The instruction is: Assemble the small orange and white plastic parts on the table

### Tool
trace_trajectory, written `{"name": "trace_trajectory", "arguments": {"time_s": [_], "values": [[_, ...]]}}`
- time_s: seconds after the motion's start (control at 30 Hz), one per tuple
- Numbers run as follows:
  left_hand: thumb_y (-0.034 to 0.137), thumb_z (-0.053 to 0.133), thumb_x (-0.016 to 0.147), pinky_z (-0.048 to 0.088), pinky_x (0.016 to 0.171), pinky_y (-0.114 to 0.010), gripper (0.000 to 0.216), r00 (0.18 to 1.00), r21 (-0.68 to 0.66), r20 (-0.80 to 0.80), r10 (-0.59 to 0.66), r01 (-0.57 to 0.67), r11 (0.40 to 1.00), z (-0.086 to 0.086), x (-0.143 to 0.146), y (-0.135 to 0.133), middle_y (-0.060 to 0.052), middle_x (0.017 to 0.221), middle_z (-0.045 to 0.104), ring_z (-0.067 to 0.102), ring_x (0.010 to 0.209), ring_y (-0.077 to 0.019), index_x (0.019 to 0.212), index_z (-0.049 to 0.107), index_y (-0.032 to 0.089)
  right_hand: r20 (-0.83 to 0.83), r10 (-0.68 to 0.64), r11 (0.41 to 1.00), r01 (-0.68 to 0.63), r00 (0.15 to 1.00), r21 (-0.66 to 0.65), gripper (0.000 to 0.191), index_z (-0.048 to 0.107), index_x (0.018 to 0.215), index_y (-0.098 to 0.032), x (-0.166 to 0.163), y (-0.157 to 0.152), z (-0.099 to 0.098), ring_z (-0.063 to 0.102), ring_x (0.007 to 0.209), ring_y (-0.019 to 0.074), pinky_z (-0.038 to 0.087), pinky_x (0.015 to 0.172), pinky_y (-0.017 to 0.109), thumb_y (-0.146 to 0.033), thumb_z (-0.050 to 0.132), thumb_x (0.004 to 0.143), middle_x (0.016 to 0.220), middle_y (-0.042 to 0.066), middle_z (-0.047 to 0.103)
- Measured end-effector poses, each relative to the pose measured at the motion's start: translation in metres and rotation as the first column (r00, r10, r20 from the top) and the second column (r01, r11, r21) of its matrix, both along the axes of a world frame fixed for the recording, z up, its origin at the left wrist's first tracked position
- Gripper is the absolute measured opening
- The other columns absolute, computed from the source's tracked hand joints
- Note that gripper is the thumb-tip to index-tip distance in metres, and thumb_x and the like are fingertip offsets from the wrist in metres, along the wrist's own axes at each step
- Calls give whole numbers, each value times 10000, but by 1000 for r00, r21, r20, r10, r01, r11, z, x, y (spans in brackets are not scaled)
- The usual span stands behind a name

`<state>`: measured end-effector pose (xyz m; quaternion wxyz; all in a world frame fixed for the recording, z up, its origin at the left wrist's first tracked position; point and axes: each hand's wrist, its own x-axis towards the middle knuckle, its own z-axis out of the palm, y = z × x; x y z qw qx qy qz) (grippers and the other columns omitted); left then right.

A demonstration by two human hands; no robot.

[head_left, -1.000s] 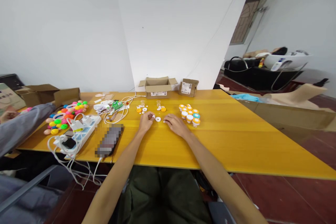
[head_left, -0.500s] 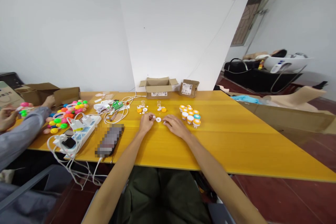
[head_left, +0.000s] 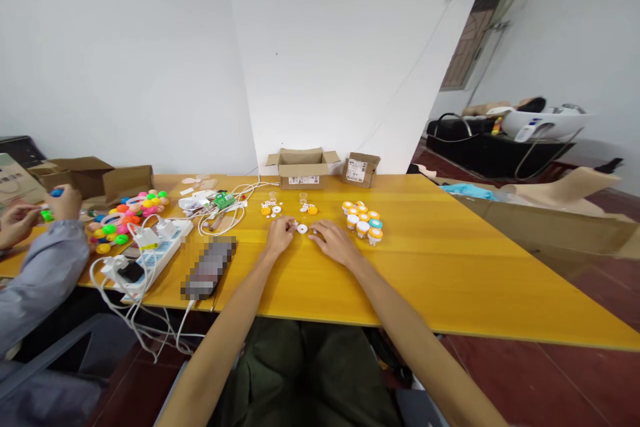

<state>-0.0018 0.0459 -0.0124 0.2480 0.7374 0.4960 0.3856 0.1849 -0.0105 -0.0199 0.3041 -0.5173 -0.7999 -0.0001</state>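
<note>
My left hand (head_left: 281,235) rests on the table with thumb and fingers pinched on a small white part (head_left: 295,223). Between my hands lies a white disc with a hole in its middle (head_left: 303,229). To the right of the disc, the fingers of my right hand (head_left: 331,239) are curled together at the tabletop; something tiny and pale may be at the tips, too small to name. Beyond my hands lie two small groups of parts: an orange cap (head_left: 265,211) with white pieces, another orange cap (head_left: 313,209), and a clear cup (head_left: 303,197).
Several small orange-topped containers (head_left: 361,219) and a teal-topped one stand right. Two cardboard boxes (head_left: 305,180) stand by the wall. Left are a phone (head_left: 213,267), a power strip (head_left: 165,250), cables and colourful balls (head_left: 120,230). A co-worker's hand (head_left: 67,202) holds a blue ball.
My hands have barely moved, and the white disc lies in the same place. The co-worker's hand at far left has drawn back from the cardboard box and now holds a blue ball.
</note>
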Motion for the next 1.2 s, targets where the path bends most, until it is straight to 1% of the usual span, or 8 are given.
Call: {"name": "trace_trajectory", "arguments": {"time_s": [0.13, 0.3, 0.43, 0.57, 0.7, 0.83, 1.0, 1.2], "values": [[78, 632, 788, 550, 821, -302, 225, 999, 40, -3, -34, 34, 999, -1, 0, 0, -24, 826, 735, 678, 771, -163, 947, 738, 197, 2, 2, 1000, -2, 1000, -25, 237, 682, 1154, -218, -4, -3, 2, 643, 1104, 231, 501, 1007, 391, -263, 569, 950, 1178, 101, 692], [44, 602, 776, 550, 876, -348, 277, 997, 78, -19, -70, 71, 994, -4, 1, 1, -42, 914, 743, 683, 849, -185, 958, 729, 209, -14, 4, 999, -5, 1000, -42, 268, 677, 1168, -233, -3, -1, -2, 629, 1170, 228, 495, 1043, 403, -203, 512, 958, 1261, 98, 668], [7, 568, 770, 540, 887, -349, 329, 996, 92, -46, -81, 85, 992, -2, 2, -2, -44, 934, 737, 676, 877, -190, 982, 709, 215, -12, -43, 999, 43, 999, -26, 290, 674, 1186, -248, 1, 2, -6, 610, 1207, 233, 497, 1038, 403, -194, 514, 951, 1312, 97, 641], [4, 577, 745, 529, 882, -341, 319, 995, 91, -84, -55, 63, 994, 6, 4, -9, -42, 976, 711, 661, 886, -188, 961, 683, 213, 3, -98, 995, 98, 995, -36, 273, 690, 1145, -245, 4, 5, -4, 633, 1130, 229, 513, 988, 378, -183, 512, 949, 1231, 91, 675], [105, 658, 748, 509, 920, -355, 216, 991, 120, -129, -28, 43, 992, 10, 5, -15, -46, 1049, 656, 638, 948, -197, 935, 645, 214, 31, -168, 985, 168, 985, -24, 202, 698, 1058, -220, 4, 3, 2, 645, 1034, 244, 520, 930, 377, -191, 538, 938, 1084, 104, 703], [179, 709, 746, 486, 939, -360, 146, 980, 177, -196, -42, 77, 981, 7, 5, -15, -36, 988, 624, 612, 993, -211, 857, 622, 219, 59, -129, 991, 130, 990, -13, 168, 691, 973, -223, 0, 1, 5, 648, 980, 237, 511, 901, 360, -168, 537, 936, 1006, 93, 702], [172, 636, 825, 482, 909, -349, 55, 966, 214, -242, -91, 144, 966, 3, 4, -11, -38, 883, 633, 612, 954, -213, 803, 620, 220, 87, -138, 988, 143, 987, -51, 210, 691, 948, -216, -4, 8, 4, 646, 997, 237, 510, 886, 347, -140, 495, 947, 1002, 99, 700], [127, 561, 858, 486, 909, -355, 141, 946, 244, -309, -99, 179, 953, -2, 5, -6, -49, 919, 664, 618, 965, -218, 889, 654, 229, 79, -125, 991, 129, 989, -39, 203, 672, 949, -223, -5, 23, -2, 637, 1013, 244, 507, 889, 357, -150, 483, 958, 1025, 100, 692]]}}
